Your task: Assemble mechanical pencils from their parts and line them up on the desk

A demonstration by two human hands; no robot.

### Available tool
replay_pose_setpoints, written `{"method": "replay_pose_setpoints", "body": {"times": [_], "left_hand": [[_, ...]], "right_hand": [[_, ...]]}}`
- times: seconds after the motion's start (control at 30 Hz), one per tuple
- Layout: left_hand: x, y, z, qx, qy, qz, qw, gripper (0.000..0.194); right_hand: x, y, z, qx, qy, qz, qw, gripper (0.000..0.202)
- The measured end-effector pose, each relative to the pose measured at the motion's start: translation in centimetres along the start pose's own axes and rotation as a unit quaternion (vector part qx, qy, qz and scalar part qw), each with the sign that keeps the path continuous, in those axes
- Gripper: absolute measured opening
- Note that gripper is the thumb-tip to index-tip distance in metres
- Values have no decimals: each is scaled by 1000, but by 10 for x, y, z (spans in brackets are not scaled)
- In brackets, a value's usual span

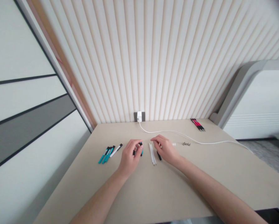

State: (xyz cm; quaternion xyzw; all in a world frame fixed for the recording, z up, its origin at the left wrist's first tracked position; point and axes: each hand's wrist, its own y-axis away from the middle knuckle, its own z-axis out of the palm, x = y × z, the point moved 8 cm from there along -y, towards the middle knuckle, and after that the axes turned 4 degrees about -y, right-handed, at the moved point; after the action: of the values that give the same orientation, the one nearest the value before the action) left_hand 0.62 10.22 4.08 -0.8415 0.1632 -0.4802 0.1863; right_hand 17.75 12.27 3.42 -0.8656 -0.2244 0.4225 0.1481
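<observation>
My left hand (130, 154) is curled closed, with a black and teal pen part (140, 143) showing at its fingertips; the palm hides much of it. My right hand (164, 148) is bent with thumb and fingers pinched together, and I cannot make out anything between them. Between the hands, several thin white pen refills (152, 154) lie side by side. A black pen part (159, 156) rests partly under my right hand. To the left of my left hand are several teal pen barrels with black ends (107, 154) and one white barrel with a black end (116, 150).
Small metal springs (186, 144) and small white pieces (174, 144) lie right of my right hand. Several red and black pens (198, 124) sit at the back right. A white cable (176, 132) runs from a charger (139, 116) across the beige table (176, 199).
</observation>
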Motion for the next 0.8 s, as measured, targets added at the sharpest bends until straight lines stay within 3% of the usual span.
{"method": "replay_pose_setpoints", "body": {"times": [0.07, 0.17, 0.33, 0.53, 0.8], "left_hand": [[-11, 1, 4, 10, 88, -63, 994, 30], [-27, 3, 13, 17, 236, -149, 960, 36], [-35, 4, 22, 27, 367, -209, 906, 27], [-36, 5, 27, 20, 428, -231, 874, 25], [-31, 6, 30, -4, 426, -228, 876, 22]], "right_hand": [[-1, 4, 9, -5, -5, 3, 1000, 23], [-1, 14, 13, -17, -20, 10, 1000, 21], [4, 24, 2, -2, -57, 28, 998, 25], [5, 23, 0, -4, -60, 13, 998, 31], [7, 23, -5, 17, -60, 32, 998, 23]]}}
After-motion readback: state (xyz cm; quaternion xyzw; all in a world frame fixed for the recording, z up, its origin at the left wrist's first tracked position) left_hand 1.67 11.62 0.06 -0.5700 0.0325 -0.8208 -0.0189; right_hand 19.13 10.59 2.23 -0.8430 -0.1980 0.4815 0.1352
